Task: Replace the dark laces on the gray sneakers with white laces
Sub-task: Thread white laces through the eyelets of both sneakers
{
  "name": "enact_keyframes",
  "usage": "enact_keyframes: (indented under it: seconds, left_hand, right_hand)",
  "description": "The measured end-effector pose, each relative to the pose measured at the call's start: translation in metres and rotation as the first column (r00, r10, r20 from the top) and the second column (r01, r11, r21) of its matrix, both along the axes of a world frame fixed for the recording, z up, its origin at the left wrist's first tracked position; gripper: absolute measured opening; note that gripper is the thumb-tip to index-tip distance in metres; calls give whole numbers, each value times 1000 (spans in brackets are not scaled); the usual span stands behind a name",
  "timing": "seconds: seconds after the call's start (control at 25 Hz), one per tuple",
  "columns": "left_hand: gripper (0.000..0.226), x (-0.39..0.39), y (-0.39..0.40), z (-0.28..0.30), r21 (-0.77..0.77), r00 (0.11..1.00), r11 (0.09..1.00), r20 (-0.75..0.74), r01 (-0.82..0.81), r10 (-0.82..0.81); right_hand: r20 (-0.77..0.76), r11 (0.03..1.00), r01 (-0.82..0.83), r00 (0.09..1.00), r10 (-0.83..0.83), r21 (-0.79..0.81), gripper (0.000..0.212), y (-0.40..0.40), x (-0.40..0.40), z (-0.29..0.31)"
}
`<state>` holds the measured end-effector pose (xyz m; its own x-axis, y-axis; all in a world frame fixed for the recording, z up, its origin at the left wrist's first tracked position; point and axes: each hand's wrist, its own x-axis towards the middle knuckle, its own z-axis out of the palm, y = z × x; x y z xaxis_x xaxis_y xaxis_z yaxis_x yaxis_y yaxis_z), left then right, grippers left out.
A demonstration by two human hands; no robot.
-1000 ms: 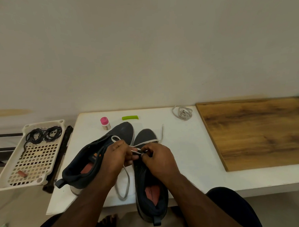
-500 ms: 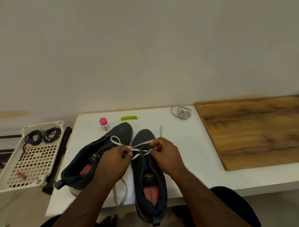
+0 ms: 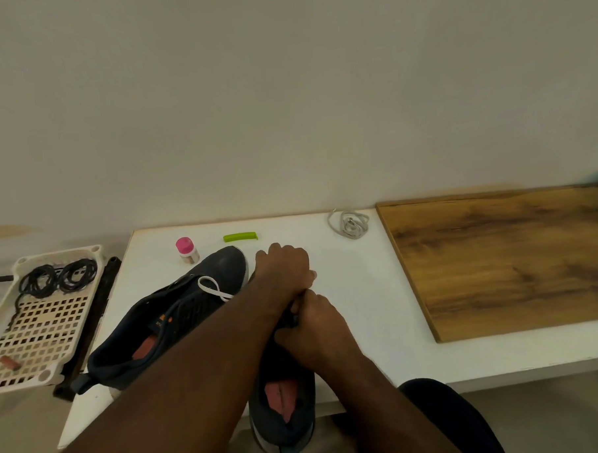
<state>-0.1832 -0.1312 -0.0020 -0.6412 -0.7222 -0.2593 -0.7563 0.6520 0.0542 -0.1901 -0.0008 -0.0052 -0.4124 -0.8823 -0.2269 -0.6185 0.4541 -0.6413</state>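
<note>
Gray sneaker [image 3: 281, 401] under both hands: left hand [image 3: 286, 271] curled over toe, right hand [image 3: 315, 325] gripping its side.

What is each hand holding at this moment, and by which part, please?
Right hand grips the right sneaker at its tongue area. Left hand reaches across its toe; its hold cannot be told.

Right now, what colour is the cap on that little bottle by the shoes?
Pink: the cap on the small bottle shows clearly in the head view.

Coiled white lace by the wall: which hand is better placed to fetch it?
Probably left: the left hand lies forward at the sneaker's toe, nearer the coiled white lace; the right hand grips that sneaker further back.
</note>
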Motion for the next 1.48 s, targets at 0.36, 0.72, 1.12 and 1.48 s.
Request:
enact_keyframes:
  seconds: [0.36, 0.72, 1.12, 1.48]
  left_hand:
    - [32, -30, -18, -30, -110, 999, 993, 31, -39, 43]
    - [10, -25, -33, -2, 35, 863, 996, -496, -85, 91]
    - [10, 113, 19, 77, 291, 632, 935, -691, -200, 351]
    - [8, 109, 61, -7, 398, 714, 887, -548, -234, 435]
  right_hand:
    - [-95, 999, -25, 995, 22, -26, 36, -1, -9, -3]
    - [-7, 996, 81, 997, -81, 48, 14, -1, -19, 7]
    - [60, 994, 100, 993, -103, 51, 16, -4, -17, 9]
    - [374, 965, 243, 890, -261, 96, 7, -6, -27, 2]
